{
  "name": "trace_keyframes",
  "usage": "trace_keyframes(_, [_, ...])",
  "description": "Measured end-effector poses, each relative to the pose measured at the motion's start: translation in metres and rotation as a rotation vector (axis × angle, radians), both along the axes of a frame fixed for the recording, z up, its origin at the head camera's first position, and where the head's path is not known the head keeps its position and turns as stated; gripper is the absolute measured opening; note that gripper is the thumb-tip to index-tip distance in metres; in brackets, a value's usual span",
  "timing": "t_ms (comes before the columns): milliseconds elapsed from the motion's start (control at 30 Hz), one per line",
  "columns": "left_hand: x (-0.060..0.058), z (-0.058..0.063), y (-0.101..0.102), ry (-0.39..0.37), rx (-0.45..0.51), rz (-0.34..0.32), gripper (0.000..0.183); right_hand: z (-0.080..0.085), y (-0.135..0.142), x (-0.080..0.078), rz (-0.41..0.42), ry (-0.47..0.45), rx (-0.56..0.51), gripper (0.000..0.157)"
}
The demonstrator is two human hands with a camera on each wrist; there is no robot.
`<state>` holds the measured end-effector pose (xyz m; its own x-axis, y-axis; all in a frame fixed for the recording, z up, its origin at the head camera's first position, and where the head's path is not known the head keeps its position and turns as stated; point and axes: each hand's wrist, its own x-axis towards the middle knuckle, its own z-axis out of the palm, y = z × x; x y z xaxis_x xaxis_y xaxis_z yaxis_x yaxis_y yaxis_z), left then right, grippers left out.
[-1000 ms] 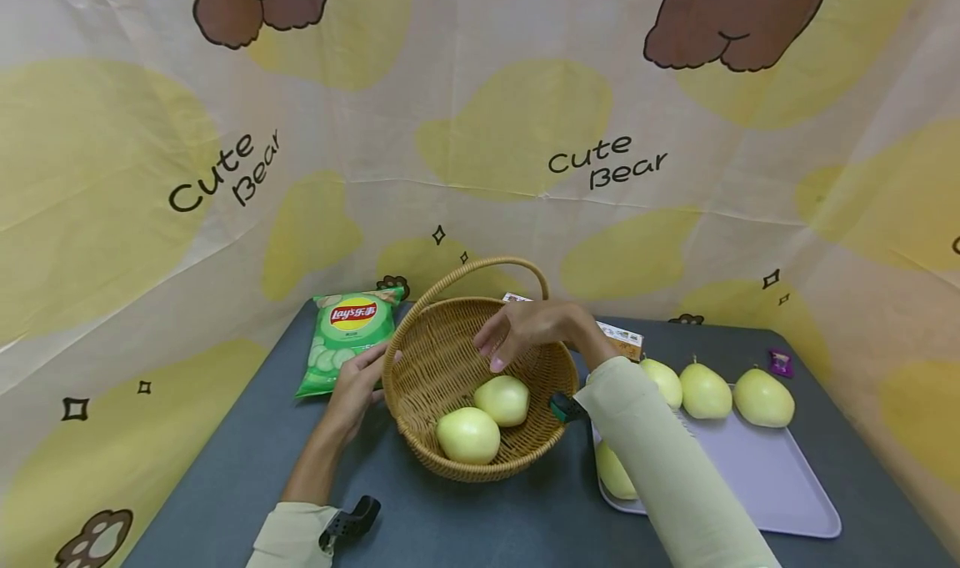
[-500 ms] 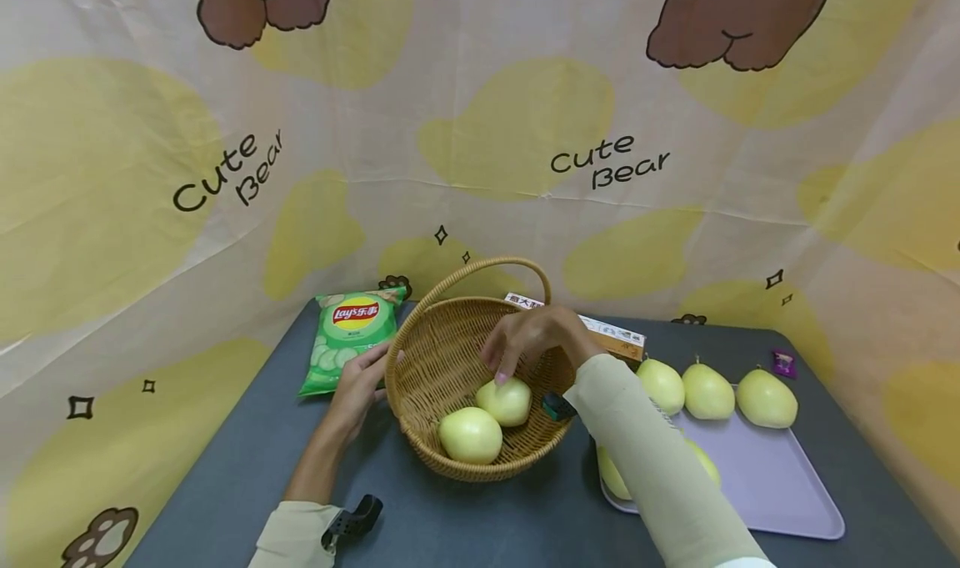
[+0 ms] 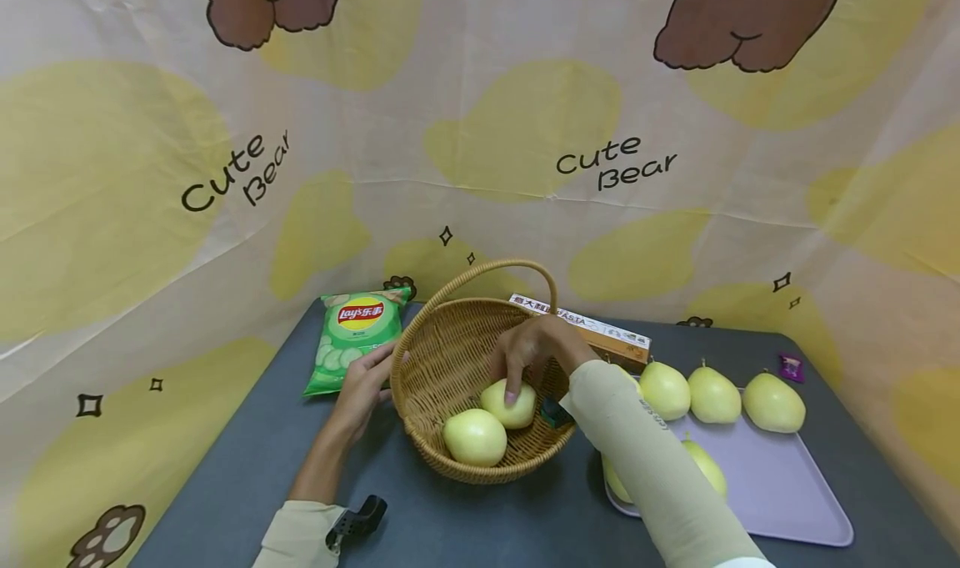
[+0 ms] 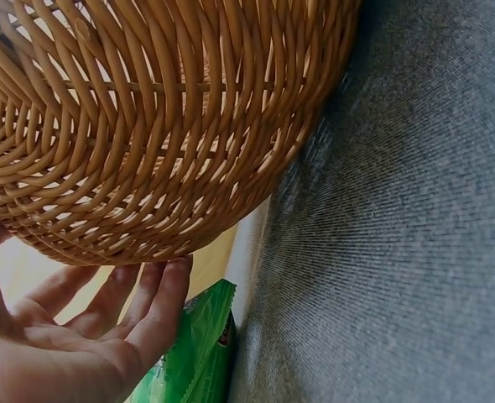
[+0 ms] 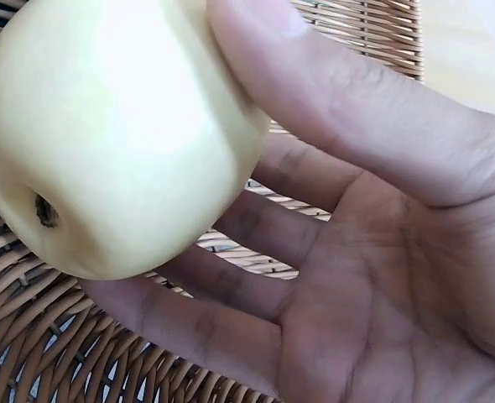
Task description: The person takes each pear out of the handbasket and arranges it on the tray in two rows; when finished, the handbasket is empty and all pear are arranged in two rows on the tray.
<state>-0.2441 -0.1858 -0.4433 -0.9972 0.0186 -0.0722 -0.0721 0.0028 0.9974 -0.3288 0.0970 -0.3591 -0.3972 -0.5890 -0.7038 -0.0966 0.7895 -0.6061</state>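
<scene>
A wicker basket [image 3: 450,359] with a hooped handle tilts its opening toward me on the dark table. Against its left side my left hand [image 3: 363,393] holds the wicker; in the left wrist view, the fingertips [image 4: 176,277] touch the woven wall. My right hand [image 3: 532,353] reaches inside and grips a pale yellow-green pear [image 3: 510,405], thumb on the near side. In the right wrist view, the other fingers curl behind that pear [image 5: 113,143]. A second pear [image 3: 475,439] lies beside it in the basket, nearer the front rim.
To the right, a lilac tray [image 3: 787,501] bears several pears [image 3: 715,394], partly hidden by my right sleeve. Behind the basket lies a pasta box [image 3: 615,343]. A green chip bag [image 3: 356,334] is at the left, and a small purple packet [image 3: 791,368] at the far right.
My right hand has lowered from above the pears, and its thumb and fingers have taken hold of the rear pear. The left hand and basket have stayed nearly the same.
</scene>
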Motion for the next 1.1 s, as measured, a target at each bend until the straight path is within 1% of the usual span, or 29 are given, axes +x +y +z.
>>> trace_keyframes(133, [0.000,0.001,0.001,0.001,0.002,0.000,0.064,-0.001,0.000,0.000,-0.009,0.002,0.011,0.028])
trace_keyframes(267, [0.000,0.001,0.001,0.000,0.001,0.002,0.063,0.002,0.002,0.001,-0.015,0.007,-0.007,0.031])
trace_keyframes(467, [0.001,0.001,0.001,0.006,-0.004,0.009,0.062,0.004,0.007,0.001,-0.042,0.019,-0.063,0.034])
trace_keyframes(633, [0.003,0.001,0.000,0.015,-0.013,0.007,0.062,0.012,0.009,0.004,-0.032,0.057,-0.136,0.044])
trace_keyframes(867, [0.003,0.000,0.000,0.012,-0.020,0.006,0.061,0.025,0.012,0.010,-0.036,0.205,-0.220,0.048])
trace_keyframes(1067, [0.001,-0.001,0.001,0.003,-0.016,0.007,0.060,0.039,0.021,0.023,-0.018,0.330,-0.280,0.051])
trace_keyframes(1100, [0.001,-0.001,0.001,0.001,-0.015,0.007,0.061,0.041,0.023,0.026,-0.024,0.337,-0.289,0.052])
